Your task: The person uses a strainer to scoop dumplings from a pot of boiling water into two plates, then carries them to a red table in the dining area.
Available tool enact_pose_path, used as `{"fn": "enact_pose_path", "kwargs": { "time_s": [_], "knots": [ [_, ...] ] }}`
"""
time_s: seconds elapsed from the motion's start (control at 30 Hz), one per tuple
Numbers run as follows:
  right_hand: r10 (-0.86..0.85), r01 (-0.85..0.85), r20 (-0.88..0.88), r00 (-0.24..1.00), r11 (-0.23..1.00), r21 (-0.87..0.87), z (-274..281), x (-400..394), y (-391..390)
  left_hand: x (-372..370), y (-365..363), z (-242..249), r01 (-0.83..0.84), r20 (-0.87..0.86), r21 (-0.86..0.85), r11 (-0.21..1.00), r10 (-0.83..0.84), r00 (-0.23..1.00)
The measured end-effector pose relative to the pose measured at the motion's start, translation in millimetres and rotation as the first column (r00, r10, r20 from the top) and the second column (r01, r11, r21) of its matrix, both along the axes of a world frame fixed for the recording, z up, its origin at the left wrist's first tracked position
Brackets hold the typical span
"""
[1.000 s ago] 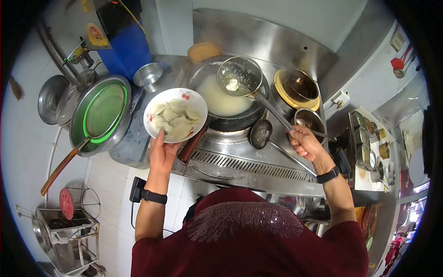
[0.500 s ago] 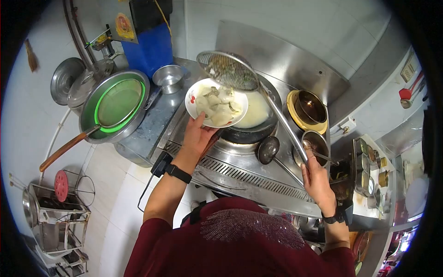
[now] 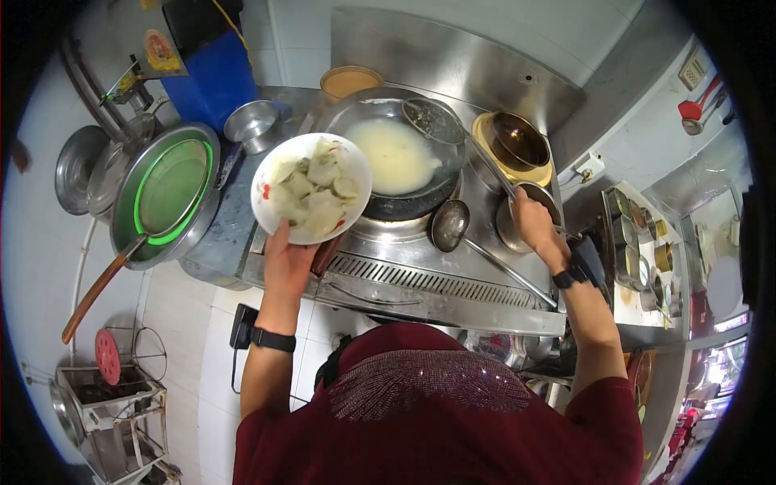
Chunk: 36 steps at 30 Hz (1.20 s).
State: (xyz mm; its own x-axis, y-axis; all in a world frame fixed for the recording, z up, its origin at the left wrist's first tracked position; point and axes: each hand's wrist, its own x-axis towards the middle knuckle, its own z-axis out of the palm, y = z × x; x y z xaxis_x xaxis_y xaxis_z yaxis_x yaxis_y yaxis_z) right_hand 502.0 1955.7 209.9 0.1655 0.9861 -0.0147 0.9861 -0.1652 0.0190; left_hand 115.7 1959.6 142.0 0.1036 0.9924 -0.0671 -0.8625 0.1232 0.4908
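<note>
From the head camera, the left hand [image 3: 287, 263] grips the near rim of a white plate [image 3: 310, 187] heaped with dumplings [image 3: 315, 186], holding it above the stove's [image 3: 420, 279] left front, just left of the wok [image 3: 396, 158] of cloudy water. The right hand [image 3: 535, 222] is closed around the handle of a wire skimmer [image 3: 434, 120], whose mesh rests over the wok's far right rim. A ladle [image 3: 450, 224] lies on the stove between the hands. A green-rimmed pan [image 3: 166, 190] sits at far left.

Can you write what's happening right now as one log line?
left hand: holds plate of dumplings | right hand: grips skimmer handle | skimmer: resting in wok
</note>
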Motion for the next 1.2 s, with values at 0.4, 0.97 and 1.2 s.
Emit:
{"fn": "enact_pose_path", "kwargs": {
  "time_s": [0.4,0.97,1.2],
  "knots": [
    [0.017,-0.017,-0.001,1.0,0.964,-0.266,24,-10,-9,-31,-32,-8,-0.098,0.066,-0.071,0.993,0.103,0.992],
    [0.208,-0.202,-0.288,0.935,0.978,0.049,-21,-20,24,-54,-44,-14,-0.176,0.018,-0.142,0.974,0.18,0.983],
    [-0.182,0.183,-0.195,0.964,0.983,-0.016,-21,-37,69,-56,-56,-6,-0.209,0.004,-0.154,0.966,0.212,0.977]
  ]
}}
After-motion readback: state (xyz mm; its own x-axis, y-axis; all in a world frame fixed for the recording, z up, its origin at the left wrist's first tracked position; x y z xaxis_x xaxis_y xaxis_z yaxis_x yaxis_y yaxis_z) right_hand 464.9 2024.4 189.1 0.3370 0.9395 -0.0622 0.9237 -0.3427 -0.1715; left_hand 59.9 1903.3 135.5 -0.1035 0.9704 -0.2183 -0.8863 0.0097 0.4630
